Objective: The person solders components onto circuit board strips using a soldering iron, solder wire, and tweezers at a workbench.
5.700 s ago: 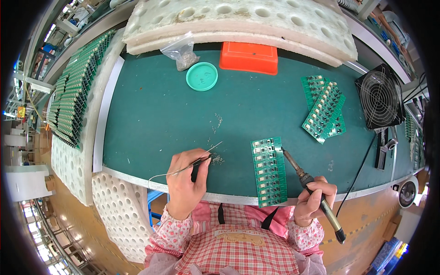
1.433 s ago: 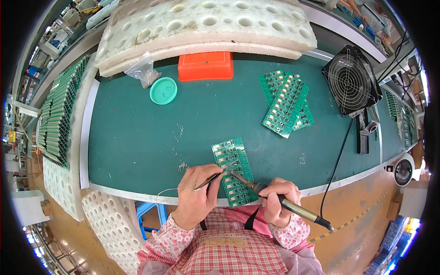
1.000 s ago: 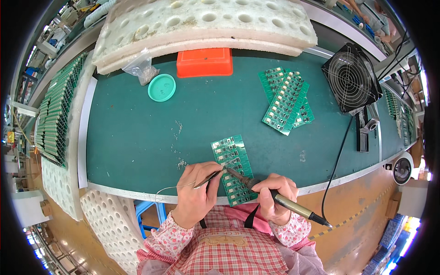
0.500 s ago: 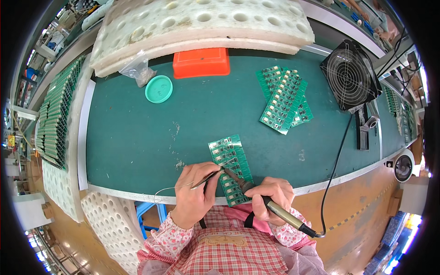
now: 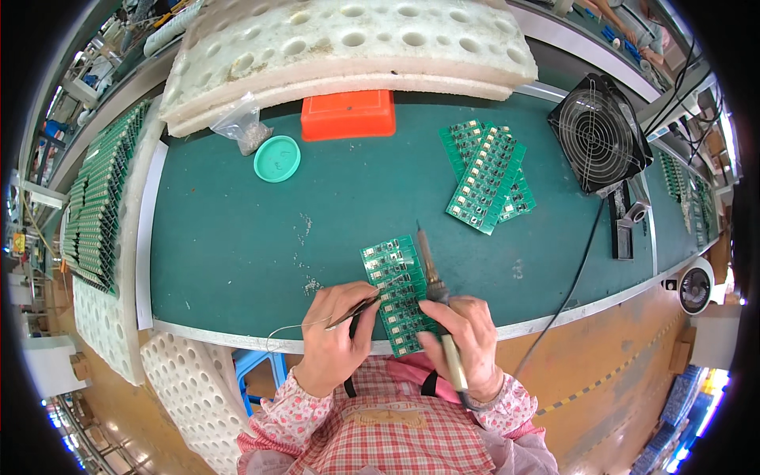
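1. One green circuit board point(image 5: 402, 301) lies flat on the bench point(image 5: 222, 214), its near end by the near edge, probably so that you can work over it without stretching.

2. Your left hand point(image 5: 339, 332) is closed in a pinch on dark tweezers point(image 5: 354, 313), low at the board's left side. A thin wire point(image 5: 286, 327) trails left from that grip. The low hold seems meant to keep the fingertips steady beside the small parts.

3. Your right hand point(image 5: 467, 332) is curled loosely round the soldering iron point(image 5: 432, 285), thumb and forefinger somewhat apart. The tip points far, just right of the board, presumably to keep heat off it and away from your left fingers. Whether your right fingers touch the board, you cannot tell from here.

4. Tiny loose pieces point(image 5: 312, 283) lie left of the board, just beyond your left hand, which looks handy for tweezers.

5. More boards point(image 5: 487, 178) lie crossed on the right, farther away, perhaps to leave the near space for one. The fan point(image 5: 600, 134) stands beyond them, likely for moving air.

6. The clear bag point(image 5: 247, 131), round lid point(image 5: 277, 159) and red box point(image 5: 348, 116) sit far left, out of your elbows' way.
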The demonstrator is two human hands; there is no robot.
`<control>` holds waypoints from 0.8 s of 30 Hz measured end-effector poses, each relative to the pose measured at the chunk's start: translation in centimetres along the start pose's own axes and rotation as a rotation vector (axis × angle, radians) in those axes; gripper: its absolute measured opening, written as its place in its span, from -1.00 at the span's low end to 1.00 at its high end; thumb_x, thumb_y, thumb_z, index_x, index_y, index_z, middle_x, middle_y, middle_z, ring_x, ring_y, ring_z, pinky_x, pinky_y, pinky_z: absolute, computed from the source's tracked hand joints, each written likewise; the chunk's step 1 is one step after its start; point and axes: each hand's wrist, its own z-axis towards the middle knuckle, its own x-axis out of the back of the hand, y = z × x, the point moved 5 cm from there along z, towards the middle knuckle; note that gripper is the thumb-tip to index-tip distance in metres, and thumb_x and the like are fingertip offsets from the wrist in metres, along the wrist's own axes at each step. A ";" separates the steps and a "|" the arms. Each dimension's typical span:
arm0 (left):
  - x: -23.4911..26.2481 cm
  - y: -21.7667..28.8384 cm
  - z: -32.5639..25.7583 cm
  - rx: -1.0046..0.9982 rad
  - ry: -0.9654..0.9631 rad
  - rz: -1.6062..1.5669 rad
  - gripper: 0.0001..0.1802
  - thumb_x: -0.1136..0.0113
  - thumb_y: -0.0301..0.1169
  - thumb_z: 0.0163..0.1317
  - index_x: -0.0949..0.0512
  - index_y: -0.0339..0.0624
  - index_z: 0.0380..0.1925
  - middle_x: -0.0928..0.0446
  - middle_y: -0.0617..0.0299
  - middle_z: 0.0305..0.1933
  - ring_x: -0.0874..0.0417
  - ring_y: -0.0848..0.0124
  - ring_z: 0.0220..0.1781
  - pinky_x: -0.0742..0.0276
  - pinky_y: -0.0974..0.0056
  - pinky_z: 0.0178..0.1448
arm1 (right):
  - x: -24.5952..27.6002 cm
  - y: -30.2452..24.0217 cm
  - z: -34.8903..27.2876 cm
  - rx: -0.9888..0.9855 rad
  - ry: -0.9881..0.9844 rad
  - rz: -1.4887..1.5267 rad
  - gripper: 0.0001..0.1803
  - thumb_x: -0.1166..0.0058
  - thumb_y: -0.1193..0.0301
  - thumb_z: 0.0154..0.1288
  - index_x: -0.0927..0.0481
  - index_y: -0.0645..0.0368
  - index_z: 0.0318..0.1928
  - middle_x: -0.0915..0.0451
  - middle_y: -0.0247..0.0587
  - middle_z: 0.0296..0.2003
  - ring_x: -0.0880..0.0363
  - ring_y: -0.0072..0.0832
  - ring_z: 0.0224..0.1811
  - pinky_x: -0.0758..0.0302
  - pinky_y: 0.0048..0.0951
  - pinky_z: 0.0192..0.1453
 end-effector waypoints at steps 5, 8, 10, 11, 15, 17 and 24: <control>2.3 -0.9 -1.0 0.052 0.133 -0.032 -0.73 -0.34 -0.68 0.10 -0.60 -0.25 -0.18 -0.68 0.11 -0.16 -0.65 0.14 -0.17 -0.54 0.17 -0.08 | -1.6 -0.7 0.3 -0.063 -0.140 -0.138 -0.18 -0.45 0.32 0.07 -0.41 0.05 0.37 -0.52 -0.16 0.01 -0.53 -0.28 0.06 -0.28 0.00 0.37; 4.3 -2.8 -1.6 0.072 0.251 0.015 -0.79 -0.31 -0.64 0.19 -0.61 -0.25 -0.16 -0.68 0.12 -0.15 -0.64 0.17 -0.14 -0.53 0.19 -0.06 | -2.1 -0.7 1.6 -0.063 -0.138 -0.215 -0.19 -0.44 0.32 0.09 -0.41 0.05 0.37 -0.53 -0.15 0.02 -0.53 -0.28 0.05 -0.31 -0.03 0.34; 5.2 -3.5 -1.6 0.108 0.248 0.080 -0.84 -0.26 -0.62 0.27 -0.59 -0.28 -0.15 -0.67 0.11 -0.15 -0.64 0.29 -0.20 -0.53 0.27 -0.10 | -2.5 -0.5 2.5 -0.057 -0.127 -0.214 -0.20 -0.43 0.32 0.10 -0.41 0.06 0.37 -0.53 -0.15 0.03 -0.53 -0.27 0.05 -0.31 -0.04 0.34; 5.4 -3.9 -1.6 0.143 0.238 0.133 -0.89 -0.20 -0.60 0.35 -0.58 -0.32 -0.14 -0.65 0.10 -0.16 -0.63 0.41 -0.26 -0.53 0.36 -0.14 | -2.7 -0.4 2.8 -0.059 -0.113 -0.224 -0.22 -0.43 0.32 0.11 -0.42 0.07 0.36 -0.52 -0.14 0.04 -0.53 -0.27 0.05 -0.31 -0.05 0.34; 5.6 -5.0 -2.0 0.195 0.232 0.157 -0.91 -0.23 -0.55 0.36 -0.60 -0.30 -0.17 -0.63 0.18 -0.21 -0.59 0.47 -0.32 -0.49 0.39 -0.18 | -2.5 -0.2 2.4 -0.043 0.022 -0.165 -0.24 -0.48 0.39 0.02 -0.48 0.17 0.28 -0.59 -0.11 -0.03 -0.57 -0.18 -0.02 -0.43 -0.10 0.22; 5.6 -5.2 -2.1 0.220 0.231 0.163 -0.92 -0.24 -0.54 0.35 -0.61 -0.29 -0.18 -0.62 0.18 -0.24 -0.58 0.46 -0.34 -0.49 0.39 -0.19 | -1.9 0.1 1.5 -0.045 0.081 -0.149 -0.32 -0.48 0.44 0.00 -0.53 0.23 0.19 -0.61 -0.06 -0.12 -0.59 -0.10 -0.09 -0.48 -0.15 0.09; 5.6 -5.2 -1.7 0.231 0.201 0.143 -0.89 -0.27 -0.57 0.29 -0.63 -0.26 -0.18 -0.64 0.14 -0.21 -0.63 0.35 -0.27 -0.52 0.34 -0.12 | -1.5 0.2 1.2 -0.060 0.082 -0.130 -0.40 -0.42 0.47 0.06 -0.53 0.26 0.16 -0.62 -0.07 -0.14 -0.60 -0.12 -0.14 -0.51 -0.16 0.03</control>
